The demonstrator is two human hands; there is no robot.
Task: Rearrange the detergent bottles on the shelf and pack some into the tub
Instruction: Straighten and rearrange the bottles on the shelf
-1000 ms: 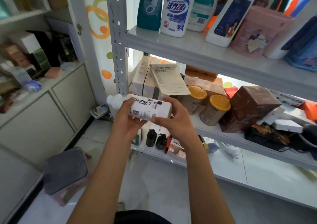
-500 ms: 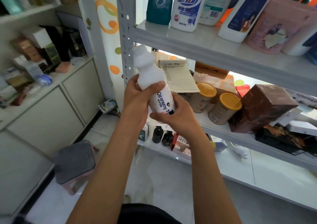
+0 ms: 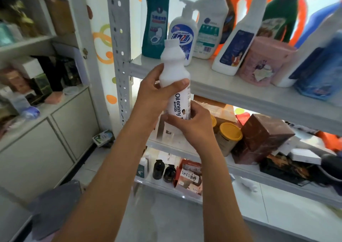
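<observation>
Both hands are up in front of the metal shelf (image 3: 249, 91), and between them stands a white bottle (image 3: 174, 71) with "Oil enemy" printed down its label, held upright with its cap end uppermost; the left hand (image 3: 153, 91) wraps the waist of the bottle, thumb across the front and fingers curled behind; the right hand (image 3: 192, 125) cups the bottom end, its fingers curled round the base. The bottle hangs in the air just in front of the shelf's front edge, near the left upright post (image 3: 118, 53), not resting on anything.

On the shelf board behind it stand other detergents in a row: a teal bottle (image 3: 155, 25) at the left; a white pump bottle (image 3: 183, 34) with a blue label just beside it, partly hidden by the held bottle; a white bottle with a green cap (image 3: 211, 27); a tall slanted white bottle (image 3: 238, 43); a pink tub (image 3: 262, 62) touching it; a blue pouch (image 3: 318, 75) at the far right, blurred.

One level down sit yellow-lidded tins (image 3: 229, 138) and a brown box (image 3: 264, 132) tilted on another; to the left is a pale cabinet (image 3: 48, 140) with clutter on top.
</observation>
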